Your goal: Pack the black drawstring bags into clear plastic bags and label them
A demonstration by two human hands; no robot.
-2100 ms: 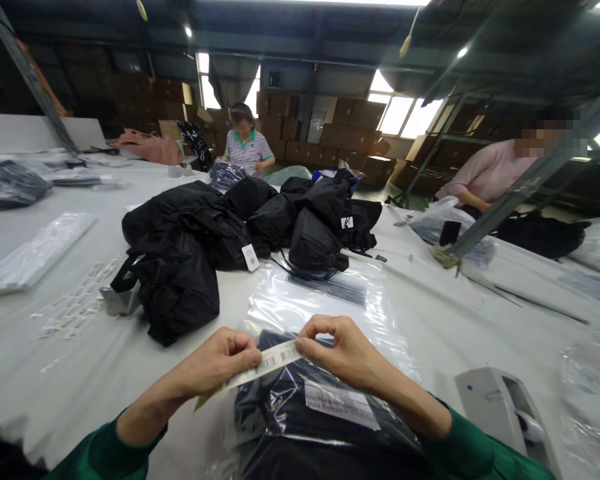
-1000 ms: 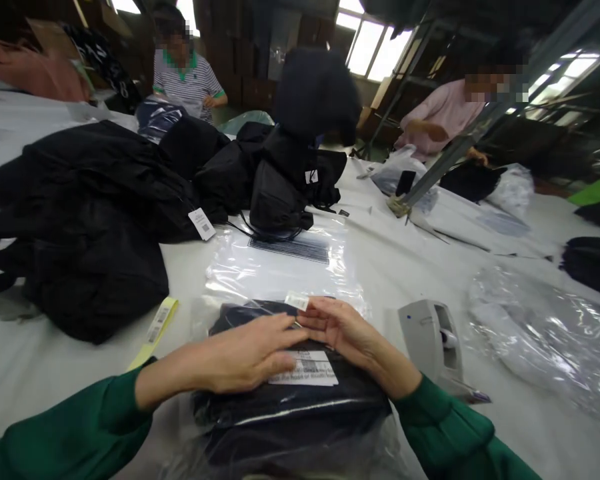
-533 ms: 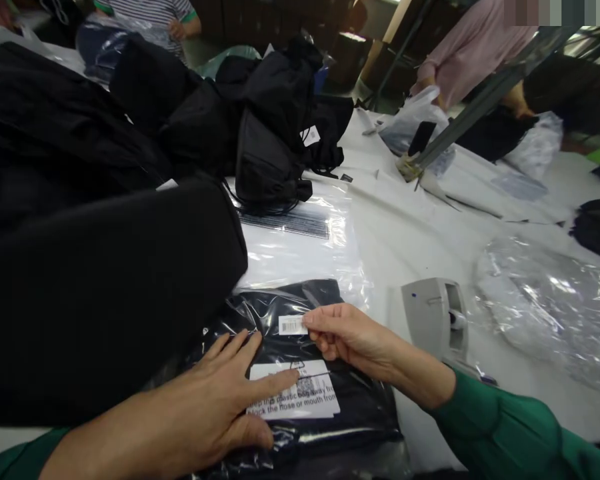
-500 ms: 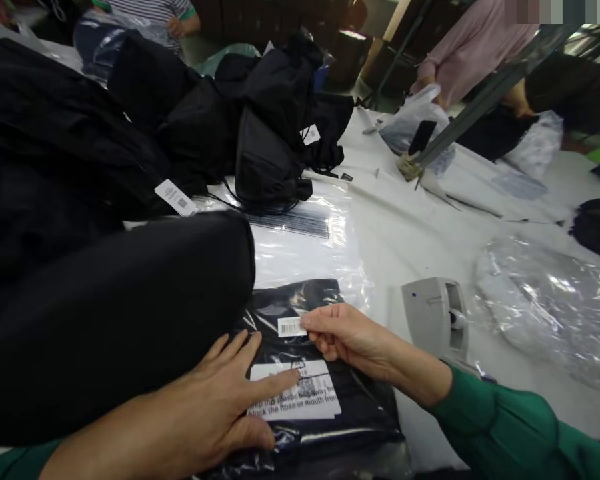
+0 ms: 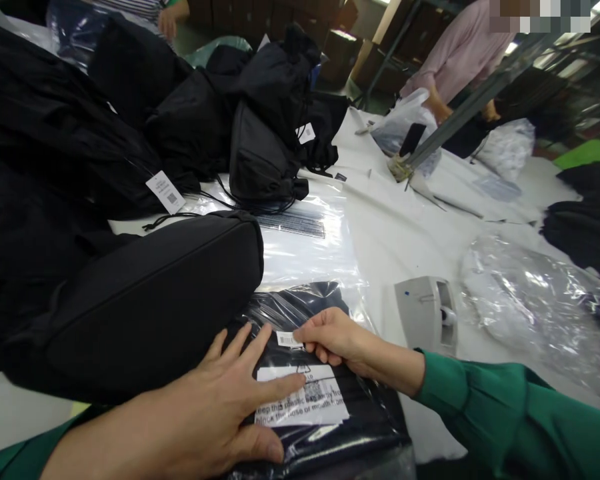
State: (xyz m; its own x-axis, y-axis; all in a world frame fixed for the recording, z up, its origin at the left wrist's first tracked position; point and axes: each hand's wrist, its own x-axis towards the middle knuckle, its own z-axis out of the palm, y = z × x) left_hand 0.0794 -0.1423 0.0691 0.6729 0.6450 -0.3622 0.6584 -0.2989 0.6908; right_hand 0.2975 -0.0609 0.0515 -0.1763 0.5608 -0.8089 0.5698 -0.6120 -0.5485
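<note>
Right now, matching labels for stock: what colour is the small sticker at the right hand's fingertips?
The sticker is white with a black barcode; head view.

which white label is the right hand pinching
The small barcode sticker; the big warning label lies partly under the left hand, the hang tag farther off.

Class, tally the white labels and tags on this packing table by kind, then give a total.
barcode sticker, pinched by the right hand: 1
warning label on the bagged garment, under the left hand: 1
hang tags on the black bags: 2
Total: 4
</note>
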